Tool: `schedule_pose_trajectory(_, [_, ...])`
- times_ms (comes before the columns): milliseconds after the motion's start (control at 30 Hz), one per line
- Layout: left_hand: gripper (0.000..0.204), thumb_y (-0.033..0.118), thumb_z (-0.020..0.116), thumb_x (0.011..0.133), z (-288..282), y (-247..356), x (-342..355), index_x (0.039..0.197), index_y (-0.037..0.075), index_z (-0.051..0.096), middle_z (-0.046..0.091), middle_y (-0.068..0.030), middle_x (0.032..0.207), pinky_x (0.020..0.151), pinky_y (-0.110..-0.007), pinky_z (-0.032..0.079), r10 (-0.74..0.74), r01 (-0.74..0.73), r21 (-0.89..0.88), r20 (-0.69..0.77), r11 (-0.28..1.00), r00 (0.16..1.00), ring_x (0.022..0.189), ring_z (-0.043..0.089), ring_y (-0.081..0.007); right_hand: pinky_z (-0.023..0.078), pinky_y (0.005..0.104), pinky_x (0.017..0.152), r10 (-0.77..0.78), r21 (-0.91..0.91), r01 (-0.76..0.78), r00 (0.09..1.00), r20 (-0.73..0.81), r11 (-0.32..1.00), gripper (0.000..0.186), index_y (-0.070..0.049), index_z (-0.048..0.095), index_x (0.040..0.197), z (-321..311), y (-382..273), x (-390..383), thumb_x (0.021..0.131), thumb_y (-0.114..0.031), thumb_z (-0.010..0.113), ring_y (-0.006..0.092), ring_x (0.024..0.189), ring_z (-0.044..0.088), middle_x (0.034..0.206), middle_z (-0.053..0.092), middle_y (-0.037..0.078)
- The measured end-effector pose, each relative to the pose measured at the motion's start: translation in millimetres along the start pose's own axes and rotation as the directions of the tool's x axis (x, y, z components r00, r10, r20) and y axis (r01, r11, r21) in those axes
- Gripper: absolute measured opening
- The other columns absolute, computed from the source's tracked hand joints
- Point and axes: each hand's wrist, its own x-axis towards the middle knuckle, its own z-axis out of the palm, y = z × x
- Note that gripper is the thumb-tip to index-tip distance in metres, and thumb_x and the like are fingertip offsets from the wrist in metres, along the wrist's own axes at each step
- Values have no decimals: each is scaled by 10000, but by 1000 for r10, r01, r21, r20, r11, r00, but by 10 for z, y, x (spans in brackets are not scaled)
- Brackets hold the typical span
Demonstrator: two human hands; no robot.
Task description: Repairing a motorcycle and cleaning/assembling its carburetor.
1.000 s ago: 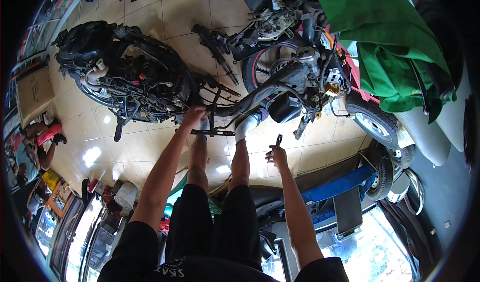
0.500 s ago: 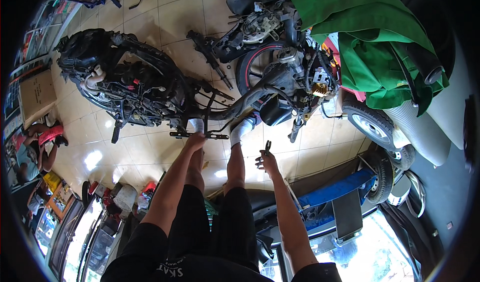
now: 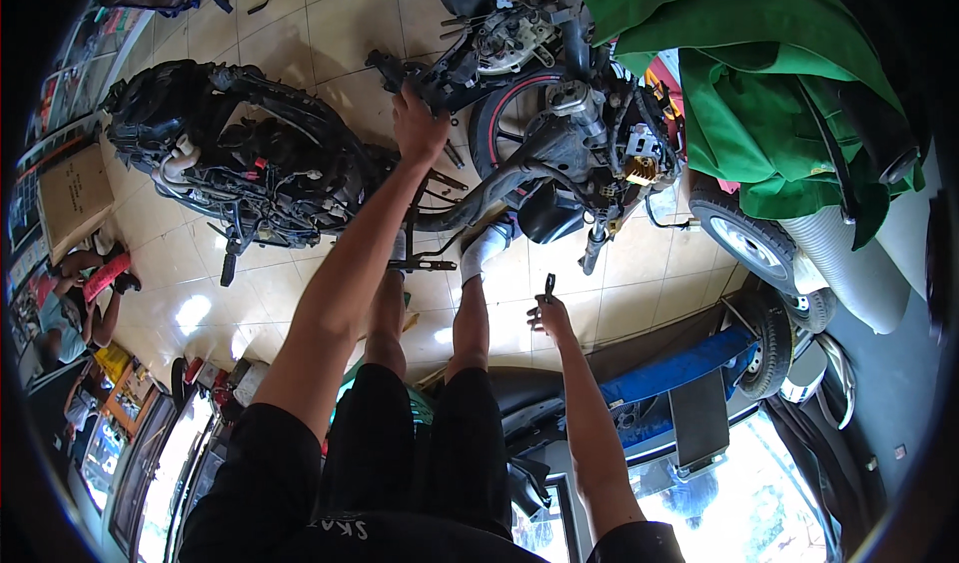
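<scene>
My left hand (image 3: 418,127) is stretched forward, fingers extended at a long black fork-like part (image 3: 390,68) lying among motorcycle parts; whether the fingertips touch it is unclear. My right hand (image 3: 549,316) holds a small dark hand tool (image 3: 549,286) upright beside my right leg. A black stripped motorcycle body (image 3: 240,163) lies to the left. Ahead on the right is a motorcycle frame (image 3: 539,163) with red-rimmed wheel and exposed parts. A black metal bracket (image 3: 425,263) crosses near my feet.
A green cloth (image 3: 759,113) covers things at the right, beside car wheels (image 3: 739,243) and a blue panel (image 3: 669,363). A cardboard box (image 3: 72,193) stands at the far left. Another person (image 3: 75,313) crouches below it. Tools and containers crowd the lower left.
My left hand has left the bracket by my feet and moved up and forward to the black parts. My right hand stays low with the tool, shifting slightly.
</scene>
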Motion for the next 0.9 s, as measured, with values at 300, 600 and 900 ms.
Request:
schedule_pose_trajectory(300, [577,216,612,761,-304,-745,-286,1253,21,381,512,-265,1128,848,-449,454,-23,29,-8,409,1000,912,1046,509,-421,439,261,427,-248,28,246,962,117,969,264,-42,554,1082,517,-463,-208,925,-224,443,146,502,578,640,567,58])
schedule_pose_trajectory(600, [567,342,625,746,-2303,-2013,-2752,1189,6,511,561,-248,1139,921,-422,428,-511,436,269,514,859,689,1109,511,-385,431,308,381,-142,-399,196,977,160,896,318,-32,646,937,222,-684,-1167,862,-313,515,150,381,470,529,479,41])
schedule_pose_trajectory(900, [394,403,641,752,-2961,-2202,-4897,832,17,620,647,-185,838,628,-414,496,-692,731,158,502,664,520,772,637,-296,314,297,307,-130,-631,122,991,34,766,331,-84,599,834,-753,-845,-1693,856,-411,552,115,322,351,456,381,-10])
